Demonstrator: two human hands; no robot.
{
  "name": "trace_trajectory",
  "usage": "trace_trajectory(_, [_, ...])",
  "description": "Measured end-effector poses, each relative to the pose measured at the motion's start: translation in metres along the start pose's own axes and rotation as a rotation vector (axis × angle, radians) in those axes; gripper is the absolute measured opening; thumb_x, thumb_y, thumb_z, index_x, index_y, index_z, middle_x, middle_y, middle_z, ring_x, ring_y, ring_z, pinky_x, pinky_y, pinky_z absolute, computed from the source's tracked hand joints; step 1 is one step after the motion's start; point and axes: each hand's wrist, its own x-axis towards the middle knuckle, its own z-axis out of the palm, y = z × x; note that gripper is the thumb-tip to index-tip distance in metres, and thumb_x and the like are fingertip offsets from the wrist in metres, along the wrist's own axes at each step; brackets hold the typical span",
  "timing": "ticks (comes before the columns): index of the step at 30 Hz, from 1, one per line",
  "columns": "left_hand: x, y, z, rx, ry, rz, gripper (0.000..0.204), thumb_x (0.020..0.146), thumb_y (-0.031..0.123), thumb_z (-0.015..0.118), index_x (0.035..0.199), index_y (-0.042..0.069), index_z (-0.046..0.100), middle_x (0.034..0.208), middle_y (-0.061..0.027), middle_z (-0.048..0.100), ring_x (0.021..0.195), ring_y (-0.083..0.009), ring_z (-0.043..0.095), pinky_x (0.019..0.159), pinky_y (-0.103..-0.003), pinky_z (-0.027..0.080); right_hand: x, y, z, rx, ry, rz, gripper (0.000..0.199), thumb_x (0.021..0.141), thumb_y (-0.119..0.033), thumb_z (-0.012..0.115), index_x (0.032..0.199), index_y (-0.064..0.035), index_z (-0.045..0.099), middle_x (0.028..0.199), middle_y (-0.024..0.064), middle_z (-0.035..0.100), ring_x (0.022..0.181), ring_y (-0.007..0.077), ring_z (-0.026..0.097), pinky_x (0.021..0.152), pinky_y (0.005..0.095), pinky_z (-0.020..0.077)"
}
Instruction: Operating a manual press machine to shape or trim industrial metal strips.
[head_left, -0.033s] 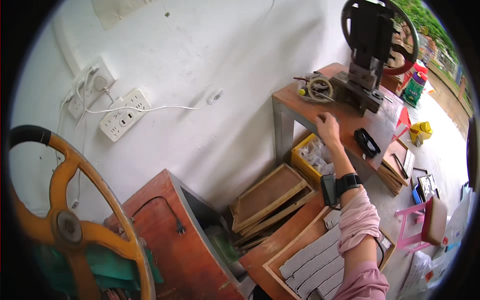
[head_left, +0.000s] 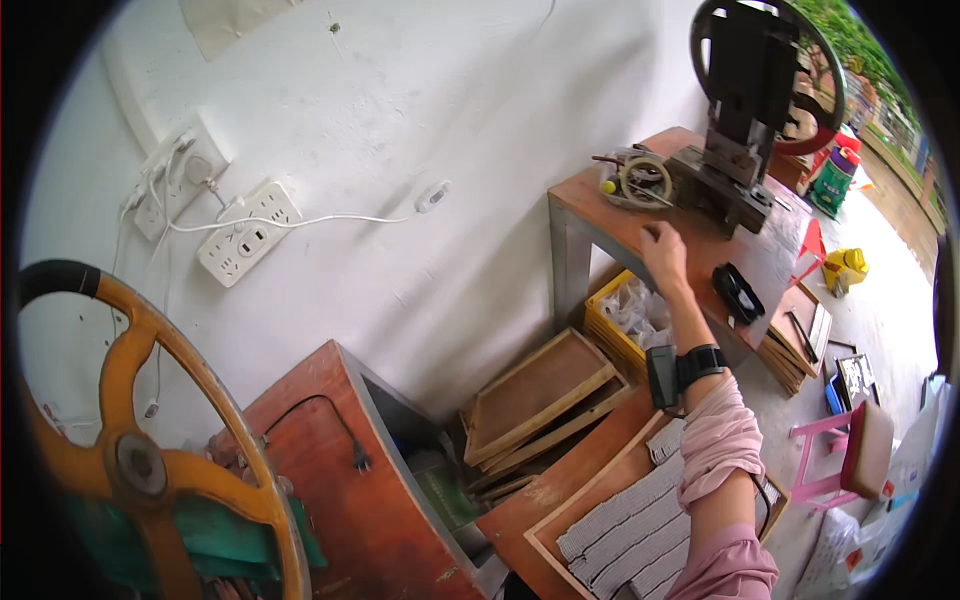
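Observation:
My right hand [head_left: 663, 255] reaches out on a pink-sleeved arm with a black wrist device [head_left: 690, 368] and rests palm down on the brown table top [head_left: 600, 215]. Nothing shows in its fingers. Just beyond it lies a ring-shaped roll among small parts [head_left: 643, 180], and a dark metal hand press [head_left: 735, 150] with a black wheel stands to the right. A black flat object [head_left: 738, 292] lies on the table nearer to me. My left hand is out of view.
Under the table sit a yellow crate of clear bags [head_left: 622, 318] and stacked wooden trays [head_left: 540, 395]. A tray of grey strips [head_left: 625, 525] lies below my arm. At left are an orange wheel [head_left: 130, 420], a red-brown cabinet [head_left: 340, 470] and wall power strips [head_left: 250, 232]. A pink stool [head_left: 850, 450] stands right.

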Motion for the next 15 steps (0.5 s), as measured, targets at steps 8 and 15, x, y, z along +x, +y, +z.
trace_trajectory(8, [0.012, 0.027, -0.004, 0.076, -0.018, -0.040, 0.051, 0.079, 0.026, 0.069, 0.116, -0.006, 0.055, 0.121, -0.0232, 0.055, 0.113, -0.0387, 0.052, 0.100, -0.046, 0.037, 0.130, 0.050, -0.002, -0.304, -0.009, -0.102, 0.035, 0.086, -0.024, 0.058, 0.104, 0.0051, 0.062, 0.111, 0.0263, 0.057, 0.106, 0.0393, 0.053, 0.093, 0.0423, 0.0415])
trace_trajectory(15, [0.035, 0.053, 0.000, 0.093, 0.004, -0.016, 0.053, 0.079, 0.026, 0.068, 0.119, -0.005, 0.053, 0.124, -0.0224, 0.054, 0.115, -0.0380, 0.050, 0.101, -0.046, 0.036, 0.165, 0.062, 0.017, -0.508, -0.217, 0.160, 0.041, 0.087, -0.029, 0.056, 0.108, 0.0070, 0.061, 0.116, 0.0361, 0.046, 0.103, 0.0493, 0.052, 0.093, 0.0471, 0.0422])
